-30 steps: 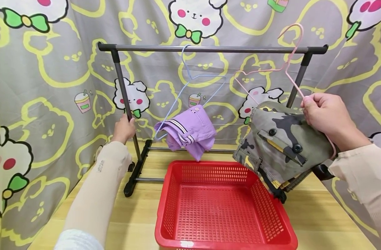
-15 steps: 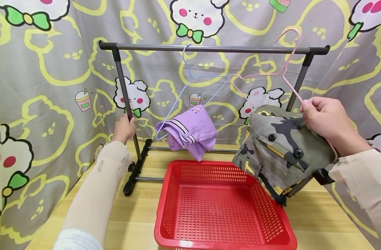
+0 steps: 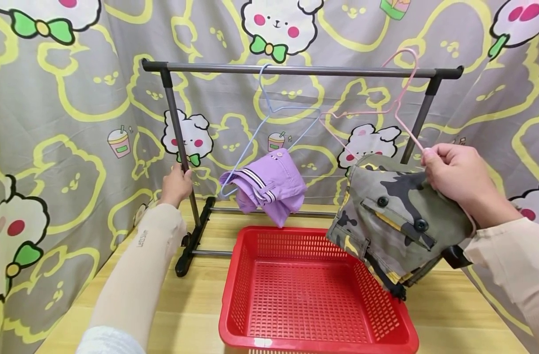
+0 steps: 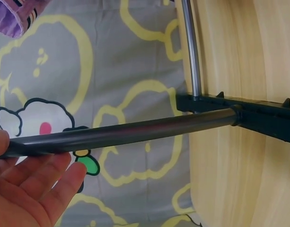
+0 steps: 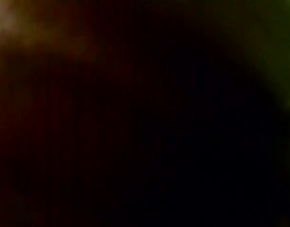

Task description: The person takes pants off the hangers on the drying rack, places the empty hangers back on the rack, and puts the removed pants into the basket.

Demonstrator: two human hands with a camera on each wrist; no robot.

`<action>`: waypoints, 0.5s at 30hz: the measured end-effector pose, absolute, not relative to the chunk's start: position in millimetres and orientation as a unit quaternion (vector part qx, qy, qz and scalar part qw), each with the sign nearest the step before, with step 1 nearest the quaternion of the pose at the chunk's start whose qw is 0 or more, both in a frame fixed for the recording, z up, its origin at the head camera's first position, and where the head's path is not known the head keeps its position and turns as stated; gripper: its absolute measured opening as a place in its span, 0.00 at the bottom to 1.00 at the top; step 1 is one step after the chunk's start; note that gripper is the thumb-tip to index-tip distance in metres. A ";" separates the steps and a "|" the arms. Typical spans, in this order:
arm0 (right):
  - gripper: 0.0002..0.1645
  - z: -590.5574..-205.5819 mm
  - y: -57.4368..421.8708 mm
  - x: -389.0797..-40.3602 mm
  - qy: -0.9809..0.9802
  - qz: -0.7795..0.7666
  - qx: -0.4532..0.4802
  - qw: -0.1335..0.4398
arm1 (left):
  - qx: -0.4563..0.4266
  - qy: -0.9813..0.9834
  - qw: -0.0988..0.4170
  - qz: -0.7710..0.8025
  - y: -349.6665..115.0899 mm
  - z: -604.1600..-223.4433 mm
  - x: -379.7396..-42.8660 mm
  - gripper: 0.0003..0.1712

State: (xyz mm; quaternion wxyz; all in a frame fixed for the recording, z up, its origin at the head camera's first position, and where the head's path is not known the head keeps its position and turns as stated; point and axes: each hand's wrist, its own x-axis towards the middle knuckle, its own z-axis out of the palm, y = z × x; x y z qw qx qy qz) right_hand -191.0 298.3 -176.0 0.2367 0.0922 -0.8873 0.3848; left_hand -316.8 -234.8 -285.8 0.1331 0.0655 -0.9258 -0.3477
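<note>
In the head view, my right hand (image 3: 457,172) pinches the sloping arm of a pink hanger (image 3: 402,105) that carries folded camouflage pants (image 3: 393,206). The hanger's hook arches above the bar of a clothes rack (image 3: 331,72); I cannot tell whether it touches the bar. My left hand (image 3: 177,186) holds the rack's left post, with thumb and fingers around the post (image 4: 121,133) in the left wrist view. Left of the pink hanger, a blue hanger (image 3: 251,140) hangs on the bar with folded purple pants (image 3: 273,184). The right wrist view is almost wholly dark.
A red plastic basket (image 3: 306,300) stands on the wooden table (image 3: 185,319) in front of the rack, below both garments. The camouflage pants overhang its right rim. Behind the rack hangs a grey patterned curtain (image 3: 105,103).
My right hand has lowered the pink hanger and moved it slightly left, so its hook is now nearer the bar. The camouflage pants came down with it. My left hand stays on the post.
</note>
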 end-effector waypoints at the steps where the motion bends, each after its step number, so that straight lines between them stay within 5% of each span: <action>1: 0.19 -176.8 297.7 -190.7 -0.887 0.385 0.093 0.236 | 0.066 -0.926 0.133 -0.347 -234.7 -285.8 -316.0 0.26; 15: 0.21 -182.9 288.6 -187.7 -0.891 0.375 0.101 0.236 | 0.075 -0.910 0.180 -0.367 -226.1 -269.1 -301.3 0.36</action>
